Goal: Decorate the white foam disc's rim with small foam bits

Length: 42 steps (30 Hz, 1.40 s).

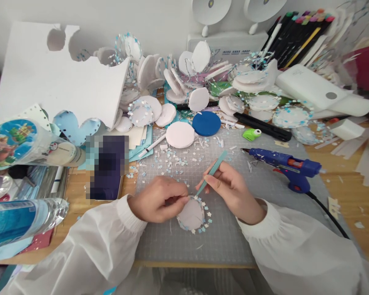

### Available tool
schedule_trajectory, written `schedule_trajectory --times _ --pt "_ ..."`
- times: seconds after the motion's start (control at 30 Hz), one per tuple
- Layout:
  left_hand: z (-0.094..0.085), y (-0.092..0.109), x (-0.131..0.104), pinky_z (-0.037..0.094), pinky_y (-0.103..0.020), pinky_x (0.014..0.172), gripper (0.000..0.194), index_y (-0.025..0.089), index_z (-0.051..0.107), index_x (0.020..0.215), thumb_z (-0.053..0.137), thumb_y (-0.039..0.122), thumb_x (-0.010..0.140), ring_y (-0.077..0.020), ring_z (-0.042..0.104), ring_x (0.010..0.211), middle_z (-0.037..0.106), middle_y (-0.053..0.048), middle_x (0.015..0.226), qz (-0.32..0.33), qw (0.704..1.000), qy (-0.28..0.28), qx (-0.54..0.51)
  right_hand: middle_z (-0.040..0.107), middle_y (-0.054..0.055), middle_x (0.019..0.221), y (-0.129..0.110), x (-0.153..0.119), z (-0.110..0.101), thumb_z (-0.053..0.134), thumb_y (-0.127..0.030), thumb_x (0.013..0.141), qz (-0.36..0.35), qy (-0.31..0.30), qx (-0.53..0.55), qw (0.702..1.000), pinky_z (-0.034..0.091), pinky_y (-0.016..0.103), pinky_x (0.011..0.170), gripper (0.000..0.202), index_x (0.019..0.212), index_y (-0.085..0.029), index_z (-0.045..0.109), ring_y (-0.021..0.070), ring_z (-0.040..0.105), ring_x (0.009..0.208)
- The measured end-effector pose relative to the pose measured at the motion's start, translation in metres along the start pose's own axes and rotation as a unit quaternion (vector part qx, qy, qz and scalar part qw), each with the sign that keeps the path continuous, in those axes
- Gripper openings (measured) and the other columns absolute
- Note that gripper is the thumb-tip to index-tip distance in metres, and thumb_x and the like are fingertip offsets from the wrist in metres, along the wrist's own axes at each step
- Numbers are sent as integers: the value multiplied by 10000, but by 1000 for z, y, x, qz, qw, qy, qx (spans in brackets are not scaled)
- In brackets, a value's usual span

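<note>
My left hand (160,198) pinches the upper left edge of a white foam disc (191,214) that lies on the grey cutting mat (221,241). Small blue and white paper flowers ring the disc's rim. My right hand (232,190) grips teal tweezers (211,173), and their tip touches the disc's top edge near my left fingertips. Both arms are in white sleeves.
A blue glue gun (284,165) lies on the mat to the right, its cord trailing toward me. Loose paper flowers (169,162) litter the mat. Behind stand a pile of foam discs (184,78), a blue disc (206,123), a cut foam sheet (58,78), markers (298,35) and bottles (21,221).
</note>
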<state>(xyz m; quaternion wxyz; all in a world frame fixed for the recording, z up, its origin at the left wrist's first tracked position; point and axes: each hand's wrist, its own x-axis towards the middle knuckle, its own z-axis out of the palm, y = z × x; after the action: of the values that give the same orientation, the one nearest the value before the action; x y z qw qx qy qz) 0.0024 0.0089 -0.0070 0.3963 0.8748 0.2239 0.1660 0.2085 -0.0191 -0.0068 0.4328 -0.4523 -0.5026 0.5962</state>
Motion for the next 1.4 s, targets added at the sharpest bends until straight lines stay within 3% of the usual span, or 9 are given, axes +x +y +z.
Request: schedule_trajectory --times 0.97,1.4 --pt "0 -2 0 283 -255 518 223 179 444 672 415 206 891 -103 344 495 376 46 524 4 1000 9 -9 638 39 804 2 -2 1 554 -427 876 -13 -4 -40 999 531 302 647 204 873 -229 501 151 616 679" --pt "0 -1 0 304 -259 514 231 183 452 673 411 207 899 -106 376 489 397 44 525 9 1000 10 0 631 30 750 1 -1 2 562 -434 872 -24 17 -41 999 534 276 599 232 841 -213 501 127 594 620"
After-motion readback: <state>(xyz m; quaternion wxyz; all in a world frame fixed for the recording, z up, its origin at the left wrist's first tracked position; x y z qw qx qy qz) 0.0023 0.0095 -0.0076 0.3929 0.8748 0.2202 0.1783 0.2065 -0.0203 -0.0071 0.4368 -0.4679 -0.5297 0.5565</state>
